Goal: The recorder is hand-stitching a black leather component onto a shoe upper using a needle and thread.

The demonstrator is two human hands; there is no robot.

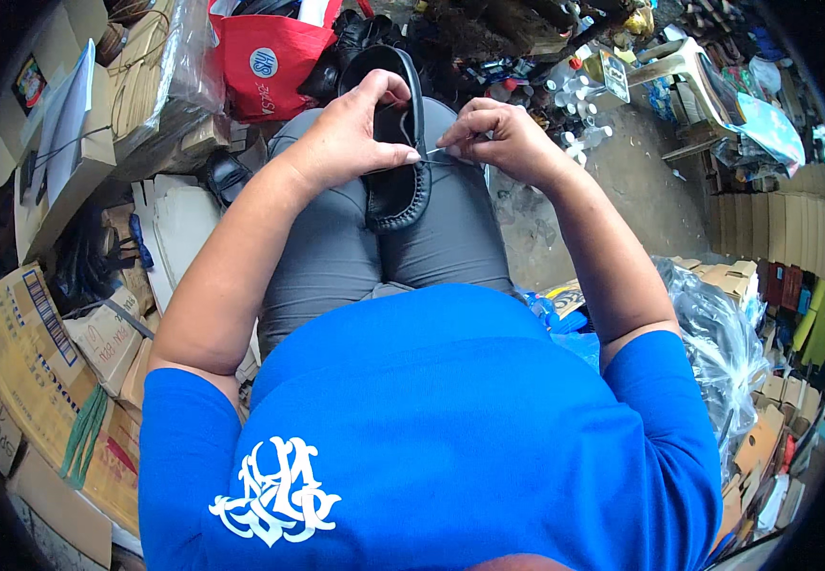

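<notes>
A black moccasin shoe (399,211) rests across my grey-trousered thighs, its stitched end toward me. My left hand (351,138) is closed on the shoe, with the fingers curled over its opening and the thumb against the inner side of the right edge. Just right of that edge, my right hand (506,141) pinches a thin, pale needle (433,150) that points at the stitched rim. Fine thread runs near the needle and along the rim. I cannot make out whether the needle's tip is in the leather.
Cardboard boxes (41,352) are stacked on the left. A red bag (265,62) stands beyond my left knee, beside more black shoes. Small bottles (574,90) and a white plastic chair (684,67) are at the far right. Clear plastic wrap (712,352) lies by my right elbow.
</notes>
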